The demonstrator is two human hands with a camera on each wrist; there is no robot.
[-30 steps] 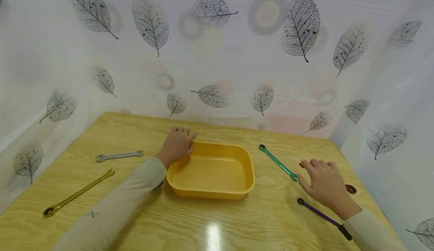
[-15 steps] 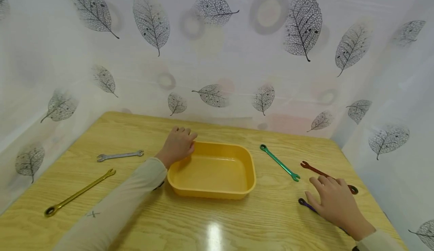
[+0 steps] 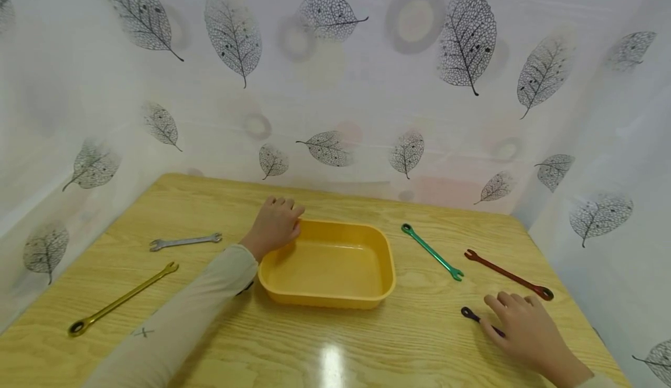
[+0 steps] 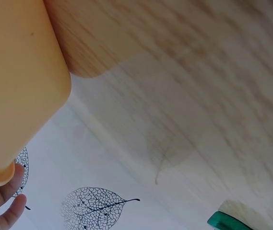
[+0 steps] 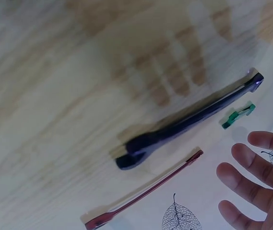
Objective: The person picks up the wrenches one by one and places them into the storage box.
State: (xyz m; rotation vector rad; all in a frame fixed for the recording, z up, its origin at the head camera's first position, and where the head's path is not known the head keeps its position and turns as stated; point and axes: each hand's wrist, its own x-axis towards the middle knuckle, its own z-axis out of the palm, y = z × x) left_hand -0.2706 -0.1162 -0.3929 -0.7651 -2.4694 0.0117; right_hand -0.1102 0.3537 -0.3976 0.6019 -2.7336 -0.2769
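Observation:
My left hand grips the back left corner of a yellow plastic tray. In the left wrist view its fingers curl at the tray's rim. My right hand is above a dark purple wrench on the table, fingers spread and apart from it. The right wrist view has the whole purple wrench lying flat, while the head view has most of it hidden under the hand. A red wrench lies just beyond the right hand. Between tray and red wrench is a green wrench.
Left of the tray lie a silver open-ended wrench and a gold wrench. A small dark piece shows beside the left sleeve, mostly hidden. Leaf-printed white curtains border the wooden table at the back and sides.
My right hand has drawn back toward the near right, from beside the green wrench to over the purple one, uncovering the red wrench. The left hand and tray have stayed put.

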